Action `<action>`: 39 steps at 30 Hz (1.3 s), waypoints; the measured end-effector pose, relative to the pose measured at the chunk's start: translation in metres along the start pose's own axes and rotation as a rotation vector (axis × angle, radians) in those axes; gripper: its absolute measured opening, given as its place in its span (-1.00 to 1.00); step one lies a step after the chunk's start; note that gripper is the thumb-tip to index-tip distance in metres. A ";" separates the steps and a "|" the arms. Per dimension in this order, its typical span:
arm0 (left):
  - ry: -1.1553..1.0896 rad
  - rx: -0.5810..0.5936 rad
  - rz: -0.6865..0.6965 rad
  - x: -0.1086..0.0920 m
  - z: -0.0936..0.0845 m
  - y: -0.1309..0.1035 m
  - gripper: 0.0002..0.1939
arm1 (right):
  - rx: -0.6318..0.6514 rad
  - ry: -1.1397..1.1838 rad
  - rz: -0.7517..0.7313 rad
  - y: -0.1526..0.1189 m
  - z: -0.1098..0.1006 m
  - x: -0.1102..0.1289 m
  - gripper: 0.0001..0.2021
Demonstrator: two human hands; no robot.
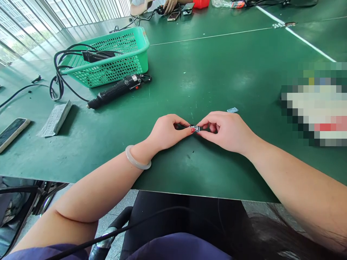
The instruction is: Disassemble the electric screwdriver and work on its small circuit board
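Note:
A small silvery part [195, 129] with dark markings is pinched between both hands, low over the green table [173, 90]. My left hand [169, 133] grips its left end, thumb on top, and wears a pale bangle at the wrist. On the right end, the thumb and index finger of my right hand [226, 130] close against the part, with the other fingers curled. Just beyond my right hand lies a small flat light-blue piece [232, 110].
Back left, a green basket [108, 70] holds a black device and cables, with a black electric screwdriver [116, 92] in front. A grey packet [56, 117] and a phone [13, 133] lie left. Another person's hands [170, 5] are at the far edge. A blurred object [320, 108] is right.

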State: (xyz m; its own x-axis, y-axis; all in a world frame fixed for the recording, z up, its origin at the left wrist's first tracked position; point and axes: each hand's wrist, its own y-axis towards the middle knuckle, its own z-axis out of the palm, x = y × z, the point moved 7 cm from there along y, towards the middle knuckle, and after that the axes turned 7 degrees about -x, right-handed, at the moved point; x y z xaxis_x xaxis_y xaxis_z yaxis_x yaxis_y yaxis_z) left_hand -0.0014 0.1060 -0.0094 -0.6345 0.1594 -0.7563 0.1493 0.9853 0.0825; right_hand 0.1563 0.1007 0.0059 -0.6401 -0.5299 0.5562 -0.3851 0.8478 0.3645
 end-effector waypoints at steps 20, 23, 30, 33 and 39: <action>0.125 -0.152 0.245 -0.015 -0.005 -0.001 -0.83 | -0.061 0.032 0.030 0.000 -0.005 -0.003 -0.92; 0.127 -0.159 0.248 -0.015 -0.005 -0.001 -0.84 | -0.072 0.039 0.032 -0.001 -0.005 -0.003 -0.92; 0.157 -0.176 0.284 -0.016 -0.006 0.001 -0.85 | -0.088 0.053 0.030 0.001 -0.005 -0.002 -0.93; 0.169 -0.181 0.291 -0.016 -0.006 0.002 -0.85 | -0.089 0.053 0.042 0.001 -0.004 -0.003 -0.93; 0.170 -0.179 0.289 -0.017 -0.006 0.002 -0.85 | -0.099 0.050 0.043 0.001 -0.004 -0.005 -0.92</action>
State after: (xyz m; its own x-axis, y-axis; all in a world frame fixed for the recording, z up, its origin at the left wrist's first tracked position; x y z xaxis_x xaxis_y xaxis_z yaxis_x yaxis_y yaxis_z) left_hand 0.0049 0.1061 0.0074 -0.7049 0.4248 -0.5680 0.2147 0.8910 0.4000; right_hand 0.1613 0.1043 0.0064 -0.6202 -0.4951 0.6084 -0.2889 0.8653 0.4096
